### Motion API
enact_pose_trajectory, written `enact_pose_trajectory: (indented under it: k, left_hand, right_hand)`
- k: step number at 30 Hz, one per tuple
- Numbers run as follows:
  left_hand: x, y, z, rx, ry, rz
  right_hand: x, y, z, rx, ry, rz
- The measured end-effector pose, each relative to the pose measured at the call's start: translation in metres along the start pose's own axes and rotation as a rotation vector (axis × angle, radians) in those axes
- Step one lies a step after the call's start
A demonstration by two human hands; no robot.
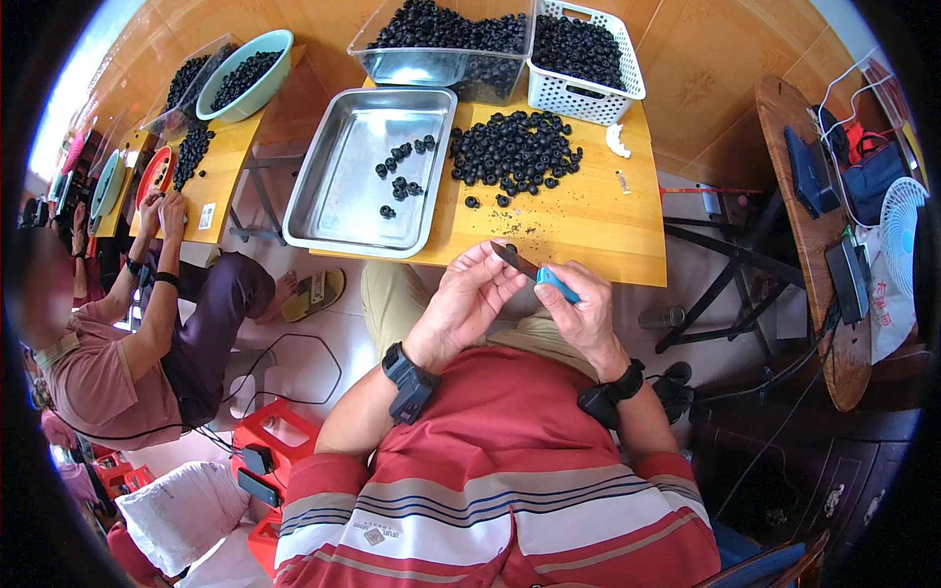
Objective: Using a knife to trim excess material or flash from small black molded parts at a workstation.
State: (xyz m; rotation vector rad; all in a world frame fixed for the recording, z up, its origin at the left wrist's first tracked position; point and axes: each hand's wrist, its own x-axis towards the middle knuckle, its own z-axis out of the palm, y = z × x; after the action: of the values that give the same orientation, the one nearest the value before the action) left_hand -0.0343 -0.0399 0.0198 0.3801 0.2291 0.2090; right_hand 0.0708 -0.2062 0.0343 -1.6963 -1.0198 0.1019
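Observation:
My right hand [580, 312] is closed around the blue handle of a small knife [517, 261], its dark blade pointing up and left. The blade reaches the fingertips of my left hand [469, 302], which pinch a small black round piece [509, 248], mostly hidden by the fingers and blade. Just beyond my hands, a pile of black, round, mushroom-like pieces [518, 152] lies on the yellow wooden table [610, 220]. To its left, a shallow metal tray [328, 167] holds several similar pieces.
Behind the pile stand a clear plastic bin [417, 69] and a white perforated basket [588, 101], both filled with black pieces. A white scrap [617, 141] lies at the right. Another person [127, 343] works at a table on the left. A folding table [828, 323] stands at the right.

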Motion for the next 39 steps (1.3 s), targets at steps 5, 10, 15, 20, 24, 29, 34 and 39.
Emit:
enact_pose_trajectory:
  k: [5, 10, 15, 20, 24, 29, 34, 39]
  left_hand:
    - [0.001, -0.001, -0.011, -0.022, -0.105, 0.017]
    - [-0.014, 0.006, 0.015, 0.083, -0.182, 0.04]
    - [-0.02, 0.023, 0.022, 0.128, -0.094, 0.084]
    - [-0.026, 0.052, 0.016, 0.549, 0.13, 0.32]
    - [-0.026, 0.092, -0.016, 1.183, 0.429, 0.659]
    - [-0.019, 0.127, -0.023, 1.786, 0.575, 0.796]
    - [0.016, 0.091, 0.001, 2.105, 0.177, 0.921]
    - [0.056, 0.072, 0.003, 2.535, -0.014, 0.72]
  right_hand:
    - [0.002, -0.004, 0.0, 0.014, 0.013, -0.01]
    - [0.006, 0.036, -0.008, 0.186, 0.224, 0.313]
    - [0.005, 0.034, -0.016, 0.098, 0.241, 0.283]
    - [0.012, 0.029, -0.012, 0.066, 0.177, 0.277]
    - [0.01, 0.051, -0.009, 0.115, 0.221, 0.277]
    - [0.013, 0.054, -0.011, 0.052, 0.217, 0.263]
    - [0.013, 0.061, -0.01, 0.087, 0.214, 0.291]
    - [0.012, 0.061, -0.012, 0.076, 0.207, 0.293]
